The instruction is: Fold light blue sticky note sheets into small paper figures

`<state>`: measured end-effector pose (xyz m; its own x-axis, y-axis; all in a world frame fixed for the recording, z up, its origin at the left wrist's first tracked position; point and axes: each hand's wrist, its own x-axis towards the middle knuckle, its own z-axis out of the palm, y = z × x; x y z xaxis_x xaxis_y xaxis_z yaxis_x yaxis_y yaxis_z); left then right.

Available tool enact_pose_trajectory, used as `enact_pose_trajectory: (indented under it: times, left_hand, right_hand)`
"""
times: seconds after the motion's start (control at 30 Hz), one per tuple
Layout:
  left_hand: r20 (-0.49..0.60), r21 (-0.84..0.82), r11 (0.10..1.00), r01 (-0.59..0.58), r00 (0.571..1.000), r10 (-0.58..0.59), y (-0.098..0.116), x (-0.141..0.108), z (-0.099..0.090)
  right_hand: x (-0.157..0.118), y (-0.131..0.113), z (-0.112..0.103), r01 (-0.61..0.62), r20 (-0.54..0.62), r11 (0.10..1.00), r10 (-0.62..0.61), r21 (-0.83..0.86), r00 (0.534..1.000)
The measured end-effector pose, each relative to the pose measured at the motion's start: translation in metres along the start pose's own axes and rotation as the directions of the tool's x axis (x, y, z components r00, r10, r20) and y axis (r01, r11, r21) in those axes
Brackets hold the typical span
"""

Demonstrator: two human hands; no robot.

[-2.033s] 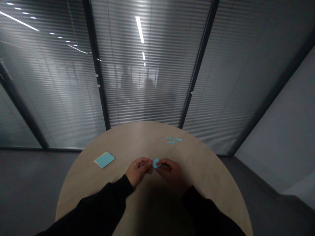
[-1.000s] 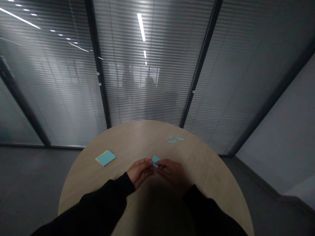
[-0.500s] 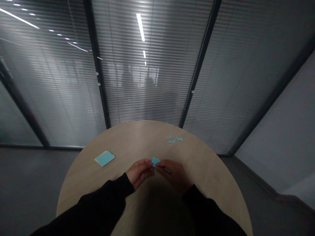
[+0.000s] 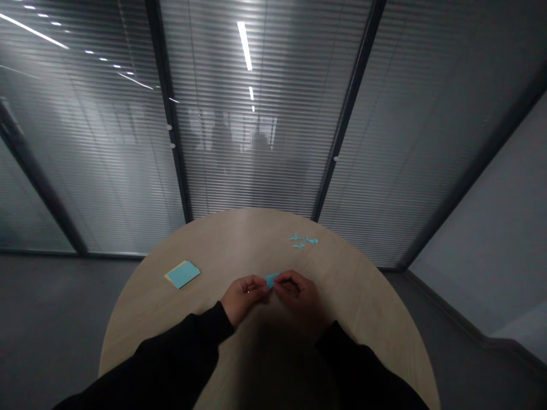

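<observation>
A small piece of blue paper (image 4: 271, 279) is pinched between my two hands over the middle of the round table. My left hand (image 4: 243, 297) grips its left side between thumb and fingers. From the right, my right hand (image 4: 302, 299) holds the other side with thumb and forefinger. The fingertips cover part of the paper, so its folds cannot be made out.
A stack of square paper (image 4: 183, 275), blue on top with a yellowish edge beneath, lies at the left on the wooden table (image 4: 239, 233). Several small folded blue pieces (image 4: 299, 246) lie at the back right. Glass panels with blinds (image 4: 256, 182) stand behind the table.
The fingers of both hands have shifted on the blue paper, and less of it shows. My left fingers are more curled, and my right fingers have risen slightly.
</observation>
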<state>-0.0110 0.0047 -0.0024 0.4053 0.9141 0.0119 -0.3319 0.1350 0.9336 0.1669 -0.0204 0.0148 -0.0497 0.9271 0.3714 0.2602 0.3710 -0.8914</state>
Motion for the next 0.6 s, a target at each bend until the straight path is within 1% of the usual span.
enact_pose_trajectory:
  times: [0.1, 0.17, 0.33, 0.6]
  left_hand:
    - [-0.012, 0.109, 0.994, -0.031, 0.999, 0.032, 0.0040, -0.0003, 0.0007]
    - [-0.020, 0.151, 0.988, -0.038, 0.999, 0.042, 0.0057, -0.0005, 0.0010]
    - [-0.027, 0.184, 0.983, -0.024, 0.999, 0.029, 0.0066, -0.0016, 0.0015]
    - [-0.068, 0.220, 0.975, -0.034, 0.996, 0.050, 0.0028, -0.0004, 0.0019]
  right_hand:
    - [-0.0001, -0.0024, -0.0003, 0.021, -0.003, 0.999, -0.022, -0.046, 1.000]
    - [-0.0001, -0.0038, -0.0001, 0.034, -0.012, 0.997, -0.035, -0.066, 0.999]
    - [-0.0006, -0.0046, 0.0016, 0.008, -0.023, 0.997, -0.010, -0.076, 1.000]
    - [-0.0006, -0.0078, 0.0044, 0.021, -0.067, 0.985, -0.033, -0.172, 0.997]
